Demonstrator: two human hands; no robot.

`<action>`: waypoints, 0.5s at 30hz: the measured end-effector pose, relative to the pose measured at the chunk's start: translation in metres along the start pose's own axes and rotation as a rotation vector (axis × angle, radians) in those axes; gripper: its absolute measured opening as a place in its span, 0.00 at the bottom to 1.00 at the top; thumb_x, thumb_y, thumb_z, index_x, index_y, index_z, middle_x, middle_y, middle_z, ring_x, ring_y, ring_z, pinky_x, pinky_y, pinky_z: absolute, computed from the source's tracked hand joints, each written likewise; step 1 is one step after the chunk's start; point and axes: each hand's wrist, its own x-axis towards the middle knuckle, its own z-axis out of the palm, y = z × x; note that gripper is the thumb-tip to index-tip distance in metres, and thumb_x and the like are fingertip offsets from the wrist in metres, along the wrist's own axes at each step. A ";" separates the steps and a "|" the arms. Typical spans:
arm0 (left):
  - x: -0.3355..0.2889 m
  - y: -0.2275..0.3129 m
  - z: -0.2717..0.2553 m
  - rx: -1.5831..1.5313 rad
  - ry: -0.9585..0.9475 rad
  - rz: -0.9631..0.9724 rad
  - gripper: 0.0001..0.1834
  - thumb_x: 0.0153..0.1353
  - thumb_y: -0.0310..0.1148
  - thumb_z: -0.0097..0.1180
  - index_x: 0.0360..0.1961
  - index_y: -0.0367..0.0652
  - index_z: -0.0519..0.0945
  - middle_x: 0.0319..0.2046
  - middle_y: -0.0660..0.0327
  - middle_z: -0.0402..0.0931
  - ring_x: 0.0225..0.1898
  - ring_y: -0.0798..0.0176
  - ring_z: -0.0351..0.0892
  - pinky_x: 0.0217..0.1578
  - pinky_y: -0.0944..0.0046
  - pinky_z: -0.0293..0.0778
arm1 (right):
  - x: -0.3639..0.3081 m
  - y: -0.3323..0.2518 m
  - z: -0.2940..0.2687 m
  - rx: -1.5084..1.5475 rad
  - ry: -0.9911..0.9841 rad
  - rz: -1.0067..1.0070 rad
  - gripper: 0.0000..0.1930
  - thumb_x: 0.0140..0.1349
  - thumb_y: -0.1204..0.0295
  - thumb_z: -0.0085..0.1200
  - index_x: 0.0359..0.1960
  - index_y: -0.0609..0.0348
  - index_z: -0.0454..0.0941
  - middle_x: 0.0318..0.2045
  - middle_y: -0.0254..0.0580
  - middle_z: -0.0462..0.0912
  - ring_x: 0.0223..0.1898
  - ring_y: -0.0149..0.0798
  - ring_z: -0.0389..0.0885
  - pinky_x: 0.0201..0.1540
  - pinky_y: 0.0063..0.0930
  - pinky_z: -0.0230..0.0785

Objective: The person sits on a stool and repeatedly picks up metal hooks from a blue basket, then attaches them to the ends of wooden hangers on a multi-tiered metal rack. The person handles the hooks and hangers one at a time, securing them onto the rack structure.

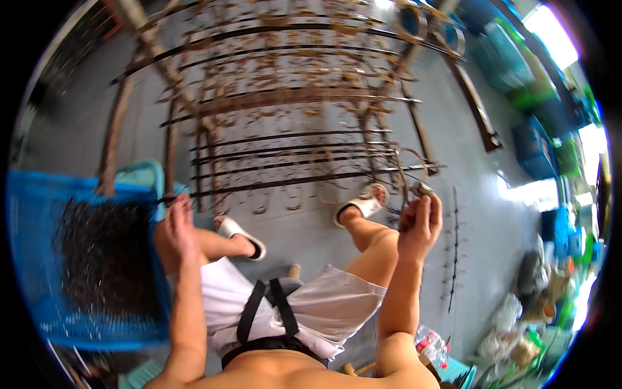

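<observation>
I sit before a brown rack hung with rows of dark rods and many thin hoops. My left hand is raised at the left end of the nearest rod, fingers close together at the tips. Whether they grip the rod or something small there is blurred. Below the rod's right end, my right hand is closed, thumb against fingers, at the lower end of a thin curved band. The band loops up past the rod. Several smaller hoops hang from the rod between my hands.
A blue basket piled with dark wiry pieces stands at my left. A thin barbed rod lies on the grey floor at right. Blue crates, plastic bags and a bottle line the right side.
</observation>
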 end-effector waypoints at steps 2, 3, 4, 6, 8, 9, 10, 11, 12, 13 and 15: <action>0.008 -0.002 0.012 -0.077 0.002 -0.037 0.10 0.63 0.33 0.49 0.40 0.37 0.75 0.47 0.55 0.74 0.50 0.63 0.72 0.55 0.62 0.65 | -0.014 0.004 0.011 -0.002 -0.067 0.012 0.08 0.66 0.71 0.43 0.40 0.62 0.70 0.15 0.31 0.65 0.11 0.21 0.58 0.12 0.15 0.48; 0.014 -0.006 0.014 -0.168 -0.062 -0.037 0.09 0.63 0.31 0.49 0.40 0.38 0.75 0.46 0.55 0.75 0.50 0.63 0.73 0.55 0.61 0.66 | -0.020 0.006 0.019 0.006 -0.086 0.014 0.08 0.66 0.71 0.43 0.40 0.63 0.70 0.15 0.30 0.66 0.11 0.21 0.57 0.12 0.15 0.48; 0.020 -0.007 0.012 -0.143 -0.075 -0.087 0.08 0.62 0.31 0.50 0.39 0.39 0.76 0.45 0.56 0.76 0.49 0.63 0.74 0.54 0.61 0.67 | -0.026 0.009 0.025 0.014 -0.108 0.021 0.08 0.66 0.72 0.43 0.40 0.63 0.70 0.15 0.30 0.66 0.11 0.21 0.57 0.12 0.15 0.48; 0.016 -0.012 0.019 -0.083 0.020 -0.139 0.07 0.60 0.30 0.52 0.38 0.40 0.78 0.42 0.58 0.78 0.46 0.65 0.76 0.49 0.63 0.71 | -0.038 0.008 0.036 -0.020 -0.113 0.030 0.08 0.66 0.72 0.43 0.40 0.63 0.70 0.15 0.29 0.66 0.11 0.20 0.56 0.12 0.14 0.47; 0.011 -0.024 0.019 -0.055 -0.028 -0.102 0.05 0.59 0.25 0.53 0.36 0.36 0.76 0.44 0.57 0.77 0.43 0.67 0.77 0.45 0.69 0.74 | -0.046 0.005 0.040 0.010 -0.157 0.065 0.08 0.66 0.72 0.43 0.40 0.64 0.71 0.15 0.29 0.66 0.12 0.18 0.55 0.13 0.12 0.47; 0.009 -0.024 0.022 -0.143 -0.029 -0.106 0.05 0.59 0.24 0.54 0.37 0.36 0.76 0.44 0.57 0.77 0.42 0.67 0.77 0.45 0.70 0.74 | -0.050 0.006 0.041 0.001 -0.203 0.072 0.08 0.66 0.72 0.44 0.40 0.62 0.72 0.17 0.29 0.68 0.12 0.18 0.56 0.13 0.11 0.47; 0.006 -0.023 0.024 -0.230 -0.034 -0.116 0.06 0.58 0.24 0.54 0.37 0.36 0.76 0.44 0.57 0.77 0.41 0.67 0.77 0.45 0.70 0.74 | -0.053 0.005 0.040 -0.016 -0.245 0.081 0.07 0.66 0.71 0.45 0.40 0.61 0.72 0.18 0.29 0.69 0.13 0.17 0.56 0.13 0.11 0.47; 0.007 -0.019 0.022 -0.221 -0.024 -0.117 0.06 0.57 0.23 0.55 0.37 0.36 0.76 0.43 0.58 0.77 0.40 0.68 0.77 0.44 0.70 0.73 | -0.056 0.008 0.044 -0.003 -0.275 0.074 0.08 0.66 0.71 0.45 0.40 0.61 0.72 0.18 0.29 0.68 0.12 0.17 0.54 0.12 0.11 0.45; 0.006 -0.016 0.022 -0.215 -0.017 -0.132 0.07 0.56 0.22 0.56 0.38 0.36 0.76 0.42 0.58 0.77 0.39 0.68 0.76 0.43 0.71 0.73 | -0.061 0.005 0.048 -0.064 -0.273 0.094 0.08 0.66 0.71 0.44 0.40 0.62 0.72 0.18 0.28 0.68 0.12 0.18 0.55 0.13 0.12 0.45; 0.004 -0.009 0.021 -0.128 -0.041 -0.069 0.08 0.55 0.22 0.57 0.37 0.37 0.74 0.36 0.62 0.76 0.37 0.69 0.75 0.41 0.72 0.72 | -0.070 0.006 0.055 -0.243 -0.278 0.015 0.08 0.66 0.70 0.44 0.39 0.62 0.72 0.17 0.28 0.68 0.12 0.18 0.55 0.14 0.12 0.46; -0.016 -0.005 0.014 0.153 0.189 0.002 0.11 0.56 0.23 0.56 0.41 0.38 0.72 0.36 0.62 0.74 0.35 0.69 0.73 0.40 0.71 0.70 | -0.096 0.003 0.071 -0.272 -0.246 0.159 0.09 0.66 0.69 0.44 0.40 0.62 0.72 0.16 0.29 0.67 0.13 0.21 0.58 0.15 0.14 0.49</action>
